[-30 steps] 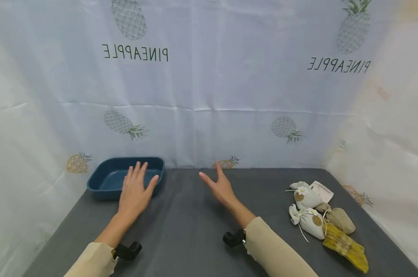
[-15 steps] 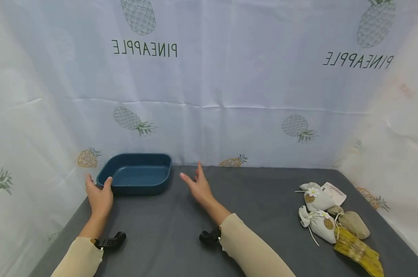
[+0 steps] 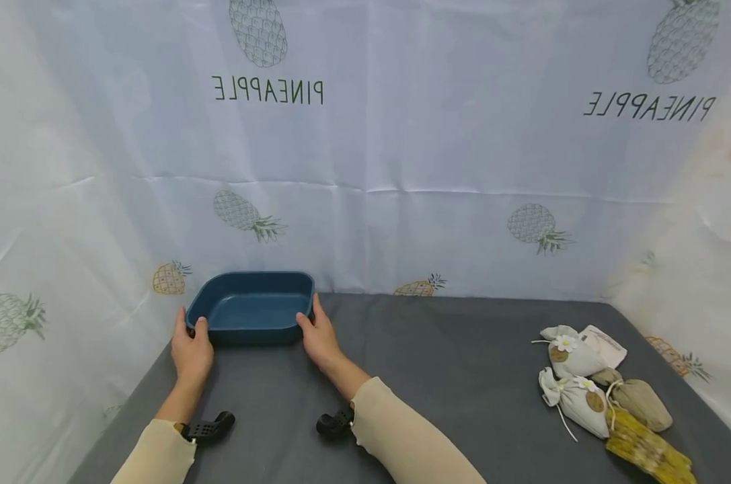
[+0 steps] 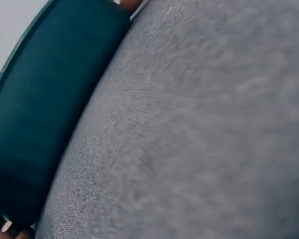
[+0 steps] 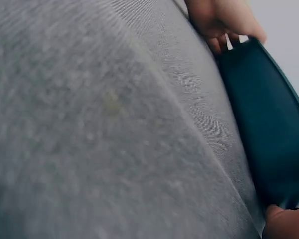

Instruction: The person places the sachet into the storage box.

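Observation:
A dark blue rectangular tub (image 3: 250, 335) with rounded corners stands at the back left of the grey-covered table. My left hand (image 3: 193, 351) grips its left end, thumb near the front corner. At the opposite end my right hand (image 3: 321, 344) holds the tub, thumb at the front and a finger stretched along the side. The left wrist view shows the tub's long outer wall (image 4: 55, 89) close over the grey cloth. In the right wrist view, curled left fingers (image 5: 222, 42) reach beneath the tub's end. Other fingertips are hidden behind the tub.
On the right lie two whitish drawstring pouches (image 3: 573, 354) with daisies, a tan pouch (image 3: 646, 403), a pale pink flat piece (image 3: 604, 347) and a yellow patterned cloth item (image 3: 646, 449). A pineapple-print curtain (image 3: 365, 148) hangs behind the table and along both sides.
The left hand has gone from over the tub to its left end. My right hand has moved left to its right end. Both now grip it. The head view has shifted slightly left.

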### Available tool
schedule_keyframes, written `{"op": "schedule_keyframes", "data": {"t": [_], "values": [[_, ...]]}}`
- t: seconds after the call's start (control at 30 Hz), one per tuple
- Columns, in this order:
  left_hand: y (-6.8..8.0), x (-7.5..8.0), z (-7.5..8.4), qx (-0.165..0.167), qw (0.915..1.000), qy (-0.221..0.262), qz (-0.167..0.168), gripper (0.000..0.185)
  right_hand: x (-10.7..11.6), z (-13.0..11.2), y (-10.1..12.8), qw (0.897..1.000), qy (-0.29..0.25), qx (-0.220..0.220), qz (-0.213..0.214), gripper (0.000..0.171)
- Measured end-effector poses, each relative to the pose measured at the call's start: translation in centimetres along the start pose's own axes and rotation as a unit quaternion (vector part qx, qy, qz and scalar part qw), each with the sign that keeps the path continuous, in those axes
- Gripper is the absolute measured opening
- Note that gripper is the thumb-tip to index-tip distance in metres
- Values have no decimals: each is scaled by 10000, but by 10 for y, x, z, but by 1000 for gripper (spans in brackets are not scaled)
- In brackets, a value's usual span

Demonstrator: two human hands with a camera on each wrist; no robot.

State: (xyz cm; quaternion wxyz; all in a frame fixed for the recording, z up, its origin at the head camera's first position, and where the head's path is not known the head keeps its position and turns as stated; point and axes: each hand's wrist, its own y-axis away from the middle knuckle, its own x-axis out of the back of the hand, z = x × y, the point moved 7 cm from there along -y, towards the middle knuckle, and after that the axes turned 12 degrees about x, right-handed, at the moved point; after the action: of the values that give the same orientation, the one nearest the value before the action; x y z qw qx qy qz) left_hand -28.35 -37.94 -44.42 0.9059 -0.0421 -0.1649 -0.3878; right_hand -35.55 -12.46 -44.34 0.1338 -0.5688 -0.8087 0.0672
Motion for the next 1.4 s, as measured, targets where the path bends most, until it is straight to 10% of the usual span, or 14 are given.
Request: {"op": "schedule_keyframes", "data": {"t": [1.4], "values": [[112, -176, 48, -829, 9744, -386, -2053, 93, 224, 20, 84, 9751, 1931, 49, 1088, 57]]}}
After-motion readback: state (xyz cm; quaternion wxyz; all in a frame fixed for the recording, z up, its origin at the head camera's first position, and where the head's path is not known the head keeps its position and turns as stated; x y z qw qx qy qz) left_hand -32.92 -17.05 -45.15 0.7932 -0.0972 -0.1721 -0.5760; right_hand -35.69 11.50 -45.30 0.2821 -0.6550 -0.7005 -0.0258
